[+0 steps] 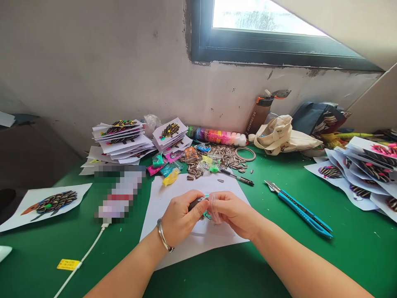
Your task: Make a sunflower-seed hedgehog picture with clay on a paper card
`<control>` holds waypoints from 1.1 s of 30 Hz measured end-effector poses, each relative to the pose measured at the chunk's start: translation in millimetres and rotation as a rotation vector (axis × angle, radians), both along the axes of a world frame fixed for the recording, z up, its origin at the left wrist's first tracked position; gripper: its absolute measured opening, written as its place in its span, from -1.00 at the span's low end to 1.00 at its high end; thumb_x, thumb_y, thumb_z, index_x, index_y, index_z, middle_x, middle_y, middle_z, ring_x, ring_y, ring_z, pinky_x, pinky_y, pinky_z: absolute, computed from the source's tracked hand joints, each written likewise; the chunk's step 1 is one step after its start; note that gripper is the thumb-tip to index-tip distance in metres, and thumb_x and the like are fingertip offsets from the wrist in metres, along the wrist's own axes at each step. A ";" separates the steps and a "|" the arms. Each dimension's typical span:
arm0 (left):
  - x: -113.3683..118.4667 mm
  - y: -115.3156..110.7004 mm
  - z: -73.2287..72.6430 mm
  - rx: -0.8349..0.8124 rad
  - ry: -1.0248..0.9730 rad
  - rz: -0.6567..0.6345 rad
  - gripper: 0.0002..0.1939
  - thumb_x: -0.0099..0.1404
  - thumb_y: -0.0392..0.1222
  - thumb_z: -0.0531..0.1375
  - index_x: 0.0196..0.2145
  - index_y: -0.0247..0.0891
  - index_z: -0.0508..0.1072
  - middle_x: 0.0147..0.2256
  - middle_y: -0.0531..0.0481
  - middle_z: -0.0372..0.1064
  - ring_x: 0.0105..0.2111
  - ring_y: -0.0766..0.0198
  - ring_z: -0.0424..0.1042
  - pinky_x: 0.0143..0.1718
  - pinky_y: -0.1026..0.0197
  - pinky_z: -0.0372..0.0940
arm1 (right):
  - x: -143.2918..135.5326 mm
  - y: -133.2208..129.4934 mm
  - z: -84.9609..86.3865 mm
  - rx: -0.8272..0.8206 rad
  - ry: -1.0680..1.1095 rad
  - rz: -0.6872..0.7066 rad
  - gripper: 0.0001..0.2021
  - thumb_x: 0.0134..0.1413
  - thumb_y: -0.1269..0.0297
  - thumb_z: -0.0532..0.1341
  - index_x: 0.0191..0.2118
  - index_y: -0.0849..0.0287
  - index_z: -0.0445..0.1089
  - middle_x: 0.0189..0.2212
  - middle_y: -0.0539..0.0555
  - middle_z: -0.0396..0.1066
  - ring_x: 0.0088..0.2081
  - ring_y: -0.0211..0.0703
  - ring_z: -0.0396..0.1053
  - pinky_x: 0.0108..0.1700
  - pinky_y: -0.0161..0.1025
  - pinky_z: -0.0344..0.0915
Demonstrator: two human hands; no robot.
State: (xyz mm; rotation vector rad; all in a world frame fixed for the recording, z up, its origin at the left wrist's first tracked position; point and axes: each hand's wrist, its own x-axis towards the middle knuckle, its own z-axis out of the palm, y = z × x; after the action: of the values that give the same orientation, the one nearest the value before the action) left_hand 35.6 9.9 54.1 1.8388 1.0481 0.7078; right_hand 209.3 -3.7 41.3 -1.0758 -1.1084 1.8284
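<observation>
Above a sheet of white paper (pixel 173 242), my two hands meet. My left hand (pixel 184 211) is closed around a dark, shiny lump (pixel 196 203) that looks like dark clay in a wrapper; my fingers cover much of it. The fingers of my right hand (pixel 231 209) pinch a crumpled clear plastic bag (pixel 214 209) right beside it. Bits of bright green show between the hands, and I cannot tell what they belong to. Beyond them lie small packets of coloured clay (pixel 170 177), a black pen (pixel 237 177) and a heap of striped sunflower seeds (pixel 225 156).
A blue utility knife (pixel 300 211) lies to the right. Stacks of seed-decorated cards (pixel 124 145) stand at the back left, with more cards (pixel 366 169) at right. A tape roll (pixel 245 154), bottle (pixel 259 114), cloth bag (pixel 279 138) and blurred device with cable (pixel 89 248) surround the paper.
</observation>
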 end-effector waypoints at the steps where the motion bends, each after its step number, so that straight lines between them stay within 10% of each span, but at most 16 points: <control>1: -0.1 -0.2 0.0 0.011 0.006 0.001 -0.73 0.31 0.01 0.07 -0.33 -0.22 0.42 -0.52 0.05 0.34 -0.51 0.30 0.30 -0.45 0.30 0.20 | 0.5 0.2 0.8 -0.013 0.001 0.010 -0.79 -0.09 0.29 0.21 -0.62 0.21 0.25 -0.67 -0.06 0.17 -0.58 -0.35 0.07 -0.50 -0.33 -0.02; 12: -0.3 4.3 -2.0 -0.057 -0.111 0.127 -0.72 0.26 0.04 0.11 -0.34 -0.25 0.42 -0.53 0.06 0.34 -0.54 0.32 0.31 -0.50 0.30 0.26 | 14.3 3.6 11.4 -0.083 0.071 0.151 -0.88 -0.13 0.36 0.13 -0.44 0.24 0.40 -0.48 0.05 0.35 -0.50 -0.27 0.28 -0.52 -0.35 0.11; 21: -22.7 32.0 -5.9 -0.084 -0.129 0.451 -0.58 0.16 0.19 0.16 -0.31 -0.26 0.40 -0.58 0.09 0.33 -0.60 0.28 0.41 -0.61 0.32 0.28 | 19.3 7.5 7.9 -0.054 0.112 -0.042 -0.81 0.00 0.20 0.28 -0.41 0.24 0.41 -0.61 -0.07 0.22 -0.62 -0.42 0.15 -0.57 -0.41 0.03; 33: -30.1 41.5 -12.2 -0.091 -0.028 0.512 -0.50 0.15 0.27 0.10 -0.26 -0.25 0.43 -0.57 0.06 0.36 -0.57 0.22 0.45 -0.63 0.31 0.29 | 20.2 7.6 3.1 -0.038 0.190 -0.114 -0.83 -0.09 0.35 0.36 -0.30 0.23 0.46 -0.43 0.02 0.40 -0.40 -0.29 0.39 -0.29 -0.30 0.33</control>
State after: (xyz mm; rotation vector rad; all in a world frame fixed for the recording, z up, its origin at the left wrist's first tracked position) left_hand 5.5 51.4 41.9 1.4851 1.5280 0.9600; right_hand 229.6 3.8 44.4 -0.9446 -0.8866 1.8246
